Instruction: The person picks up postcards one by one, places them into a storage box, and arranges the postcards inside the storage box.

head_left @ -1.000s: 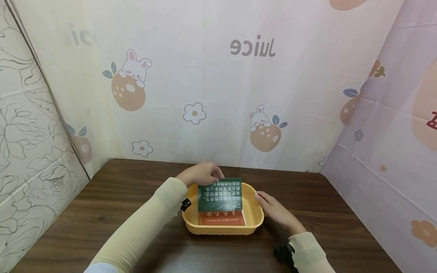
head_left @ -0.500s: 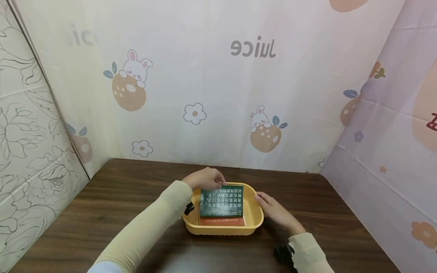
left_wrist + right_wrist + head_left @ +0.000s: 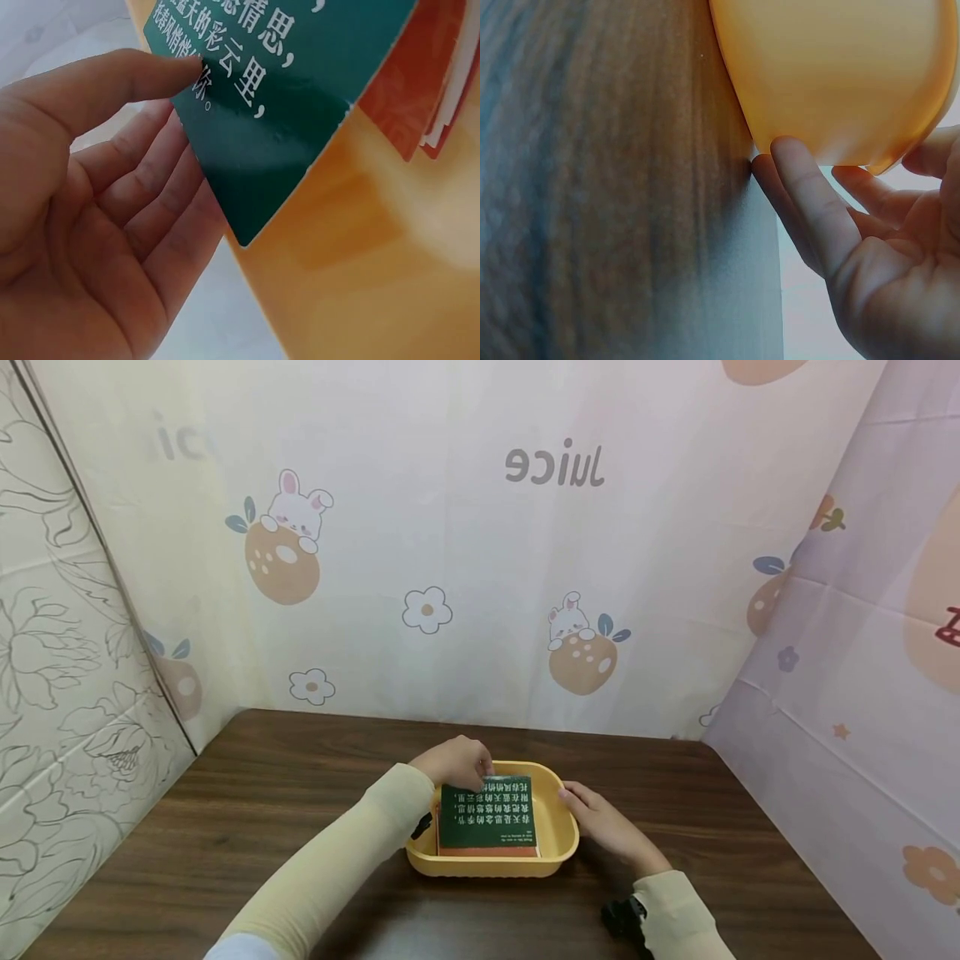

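In the head view a yellow plastic basin (image 3: pixel 557 818) sits on the table. My left hand (image 3: pixel 459 762) is over its far left rim and pinches the top corner of a green card (image 3: pixel 487 814) with white Chinese writing. The left wrist view shows the thumb on the card's printed face, with the other fingers behind it. Beneath lie red-orange cards (image 3: pixel 409 105) with white edges, mostly covered by the green one. My right hand (image 3: pixel 611 827) holds the basin's right end. In the right wrist view its fingertips (image 3: pixel 791 154) touch the outer wall and the thumb is at the rim.
The dark wood-grain table (image 3: pixel 300 827) spreads around the basin. A printed curtain (image 3: pixel 450 552) with rabbits and fruit hangs behind, and more cloth encloses both sides. Each wrist wears a black camera strap (image 3: pixel 626 922).
My left hand has lowered the green card toward the viewer into the basin, so it covers nearly all of the red-orange card. The right hand and basin stay where they were.
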`<state>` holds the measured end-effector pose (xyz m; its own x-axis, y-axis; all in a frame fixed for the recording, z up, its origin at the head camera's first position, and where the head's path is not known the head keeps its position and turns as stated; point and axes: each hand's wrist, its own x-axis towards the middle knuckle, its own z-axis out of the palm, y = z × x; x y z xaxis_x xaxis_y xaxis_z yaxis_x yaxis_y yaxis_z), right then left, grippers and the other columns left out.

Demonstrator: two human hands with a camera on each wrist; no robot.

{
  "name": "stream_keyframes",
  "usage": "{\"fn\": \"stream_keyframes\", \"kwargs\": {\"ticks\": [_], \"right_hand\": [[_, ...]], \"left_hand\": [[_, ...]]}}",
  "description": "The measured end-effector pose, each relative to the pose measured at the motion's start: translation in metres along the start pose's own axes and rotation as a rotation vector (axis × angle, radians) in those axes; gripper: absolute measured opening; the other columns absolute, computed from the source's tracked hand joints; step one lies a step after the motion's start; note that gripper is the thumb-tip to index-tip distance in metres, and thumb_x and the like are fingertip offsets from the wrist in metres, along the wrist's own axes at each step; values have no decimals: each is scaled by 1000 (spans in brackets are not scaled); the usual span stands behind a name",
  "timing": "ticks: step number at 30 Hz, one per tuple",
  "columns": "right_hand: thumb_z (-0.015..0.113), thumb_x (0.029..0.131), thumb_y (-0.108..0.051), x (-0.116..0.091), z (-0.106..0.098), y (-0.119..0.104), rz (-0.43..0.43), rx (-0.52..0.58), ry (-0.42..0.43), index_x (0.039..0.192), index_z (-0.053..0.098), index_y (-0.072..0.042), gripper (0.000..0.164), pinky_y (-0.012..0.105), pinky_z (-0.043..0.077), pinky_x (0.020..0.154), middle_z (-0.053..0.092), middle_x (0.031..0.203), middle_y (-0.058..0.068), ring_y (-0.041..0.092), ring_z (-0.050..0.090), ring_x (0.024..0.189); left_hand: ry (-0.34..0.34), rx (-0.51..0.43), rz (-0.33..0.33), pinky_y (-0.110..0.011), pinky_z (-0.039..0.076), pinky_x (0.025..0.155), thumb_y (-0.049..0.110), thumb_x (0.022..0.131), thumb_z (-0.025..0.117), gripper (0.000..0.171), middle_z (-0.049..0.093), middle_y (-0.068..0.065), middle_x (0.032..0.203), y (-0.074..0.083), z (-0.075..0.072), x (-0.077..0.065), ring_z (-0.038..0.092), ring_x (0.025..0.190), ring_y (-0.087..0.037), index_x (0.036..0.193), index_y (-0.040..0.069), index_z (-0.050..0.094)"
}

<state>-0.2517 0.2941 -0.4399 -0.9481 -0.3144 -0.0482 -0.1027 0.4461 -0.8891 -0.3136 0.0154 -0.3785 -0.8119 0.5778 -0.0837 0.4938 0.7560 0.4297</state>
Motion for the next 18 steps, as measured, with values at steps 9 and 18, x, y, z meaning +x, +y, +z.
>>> {"fn": "stream_keyframes", "kwargs": {"ticks": [9, 18], "right_hand": [[39, 109, -40, -1, 0, -1, -7, -3, -9, 147, 40, 3, 57, 45, 54, 90, 54, 135, 25, 32, 61, 116], [39, 109, -40, -1, -1, 0, -5, -6, -10, 147, 40, 3, 58, 45, 54, 90, 54, 135, 25, 32, 61, 116]], "left_hand": [[25, 170, -29, -32, 53, 69, 13, 84, 82, 15, 68, 6, 87, 7, 13, 1, 60, 74, -11, 97, 16, 76], [-17, 236, -38, -30, 53, 69, 17, 86, 81, 11, 69, 7, 87, 13, 26, 1, 58, 71, -8, 96, 17, 76]]}}
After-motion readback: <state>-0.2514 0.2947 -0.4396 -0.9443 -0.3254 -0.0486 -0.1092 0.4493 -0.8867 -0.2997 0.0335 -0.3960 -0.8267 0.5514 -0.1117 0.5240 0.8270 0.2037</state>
